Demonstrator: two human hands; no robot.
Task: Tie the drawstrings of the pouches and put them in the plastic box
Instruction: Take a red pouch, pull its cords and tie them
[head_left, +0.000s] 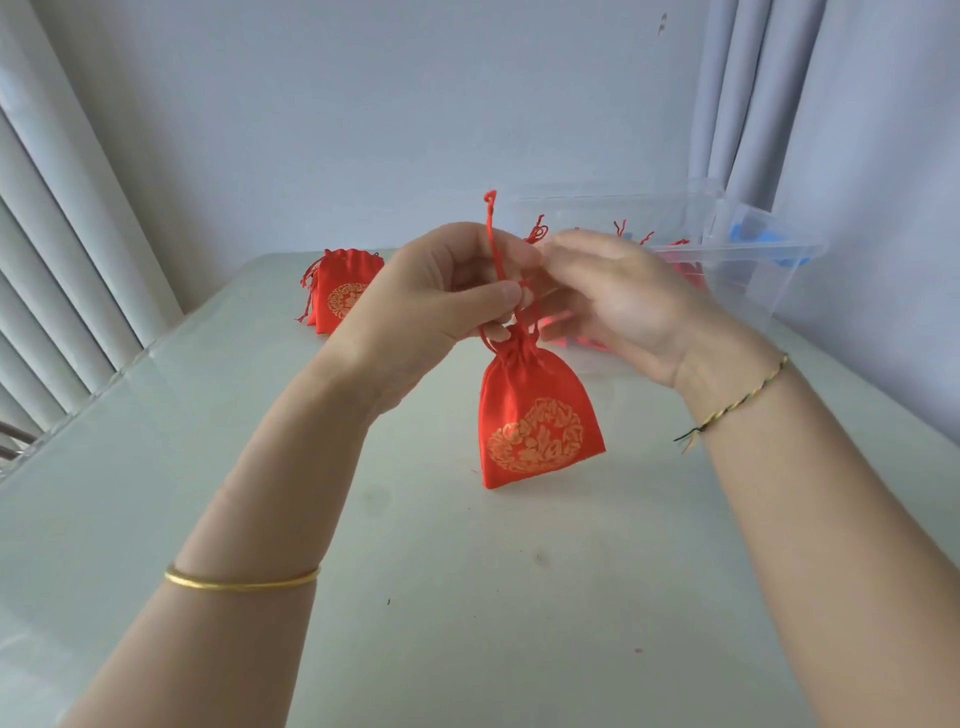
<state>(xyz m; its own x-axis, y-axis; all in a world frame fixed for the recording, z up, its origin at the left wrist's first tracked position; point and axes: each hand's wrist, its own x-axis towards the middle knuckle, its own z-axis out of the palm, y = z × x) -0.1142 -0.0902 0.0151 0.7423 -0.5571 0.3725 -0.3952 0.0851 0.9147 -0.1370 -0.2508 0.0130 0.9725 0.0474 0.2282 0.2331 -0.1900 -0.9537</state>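
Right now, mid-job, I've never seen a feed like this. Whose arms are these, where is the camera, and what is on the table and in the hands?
No machine here: these are a person's two bare hands, seen in one picture from a camera worn on the head, looking forward and down. The left hand pinches the red drawstring of a red pouch, which hangs from its grip over the table. The right hand is at the same cords, too blurred to tell whether it holds them. Spare pouches lie at the back left. The clear box at the back right holds other pouches.
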